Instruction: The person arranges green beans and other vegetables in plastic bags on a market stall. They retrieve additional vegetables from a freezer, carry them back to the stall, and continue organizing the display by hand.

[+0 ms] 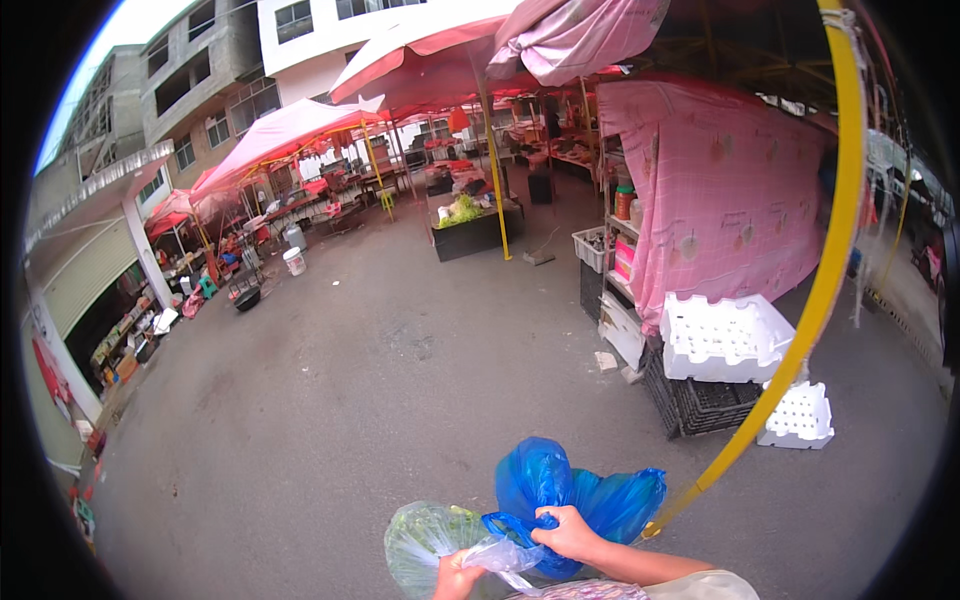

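At the bottom of the head view, my left hand (456,576) grips the gathered neck of a clear plastic bag (424,536) with leafy greens inside. My right hand (566,534) is closed around the twisted top of blue plastic bags (534,474). These bulge beyond my fingers and to the right, and their contents are hidden by the plastic. Both hands are close together in front of my body, with the bags side by side above the grey pavement.
A yellow pole (802,337) stands close on my right. Beside it are a white foam crate (724,337) on stacked black crates (709,405) and a smaller foam box (799,416). Ahead, a vegetable stand (472,232) stands under canopies; a white bucket (294,262) is further left.
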A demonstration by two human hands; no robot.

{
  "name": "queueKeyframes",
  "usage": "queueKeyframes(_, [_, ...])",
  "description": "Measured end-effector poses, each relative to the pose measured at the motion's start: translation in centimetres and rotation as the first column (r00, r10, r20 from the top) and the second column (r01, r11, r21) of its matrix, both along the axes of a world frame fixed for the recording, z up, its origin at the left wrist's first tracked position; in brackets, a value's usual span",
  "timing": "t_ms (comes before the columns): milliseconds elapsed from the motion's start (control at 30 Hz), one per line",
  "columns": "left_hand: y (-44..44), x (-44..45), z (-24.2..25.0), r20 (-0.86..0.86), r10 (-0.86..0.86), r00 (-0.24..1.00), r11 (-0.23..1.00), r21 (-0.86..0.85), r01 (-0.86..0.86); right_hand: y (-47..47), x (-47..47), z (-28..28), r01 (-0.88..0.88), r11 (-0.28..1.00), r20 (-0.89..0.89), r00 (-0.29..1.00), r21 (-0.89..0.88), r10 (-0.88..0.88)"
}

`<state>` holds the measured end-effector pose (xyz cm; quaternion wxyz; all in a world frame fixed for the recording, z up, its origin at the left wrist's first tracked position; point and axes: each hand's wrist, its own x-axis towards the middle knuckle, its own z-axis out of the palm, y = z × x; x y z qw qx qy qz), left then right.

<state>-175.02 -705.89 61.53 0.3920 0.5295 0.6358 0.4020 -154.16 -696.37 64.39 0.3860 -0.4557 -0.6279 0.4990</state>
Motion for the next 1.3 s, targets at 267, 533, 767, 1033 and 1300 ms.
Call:
queueKeyframes(267, [24.2,-7.2,-1.1,0.508,0.049,0.86,0.998,0.004,-0.059,24.3,-7.4,1.2,-0.104,0.994,0.041,0.994,-0.015,0.105])
queueKeyframes(533, [54.1,-16.6,1.1,0.268,-0.202,0.942,0.979,0.029,0.201,50.5,-15.9,0.0,0.002,1.0,0.026,1.0,-0.03,-0.001])
queueKeyframes(767, [76.0,-20.3,2.6,0.261,-0.363,0.894,0.915,-0.081,0.395,69.3,-19.0,0.6,0.159,0.982,-0.019,0.987,-0.105,-0.162])
queueKeyframes(1033, [104.5,-19.4,-0.5,0.014,-0.271,0.962,0.955,-0.123,0.271,97.4,-18.0,-1.6,0.268,0.963,-0.027,0.963,-0.031,-0.269])
queueKeyframes(1300, [128.6,-17.1,1.1,0.245,-0.367,0.897,0.914,-0.086,0.397,121.5,-15.0,0.9,0.168,0.985,0.037,0.985,-0.048,-0.166])
